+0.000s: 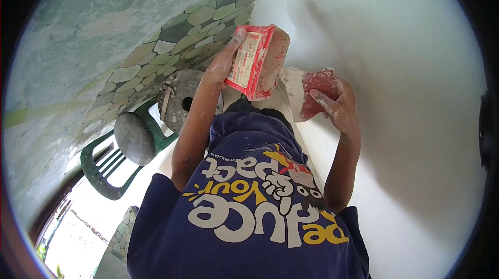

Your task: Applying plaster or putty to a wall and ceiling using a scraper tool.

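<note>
My left hand [225, 59] grips a rectangular red plastic tub [266, 60] with a pale label, held tilted and smeared with beige paste. My right hand [338, 105] is closed on a wide putty spreader [317, 89], its reddish part under my thumb and its pale, coated blade pointing left toward the tub. Pale powder or paste coats my fingers and thumbs. The spreader is close beside the right edge of the tub, near the white wall [416, 71].
A stone-patterned wall band [135, 66] runs along the left wall. Below it are a round grey slab [200, 86] with a hole and a green plastic chair [104, 183] bearing a grey rounded object [133, 138]. A bright opening [75, 232] shows at lower left.
</note>
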